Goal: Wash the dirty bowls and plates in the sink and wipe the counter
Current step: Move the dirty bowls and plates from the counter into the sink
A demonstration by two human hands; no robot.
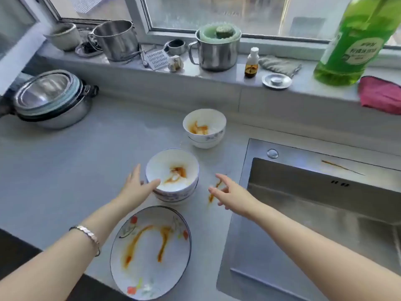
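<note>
Counter [86,170]: bowls [171,161], plate [149,257], pots [52,105], prob. sauce [210,199]

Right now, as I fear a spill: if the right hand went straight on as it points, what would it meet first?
Likely the near stack of bowls, on its right side, the right hand crossing above the sauce smear; depth unclear.

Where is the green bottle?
Top right of the head view: the green bottle stands on the windowsill, beside the pink cloth, behind the sink.

The green bottle [347,40] on the windowsill carries a label of Chinese characters, too blurred to read.
</note>
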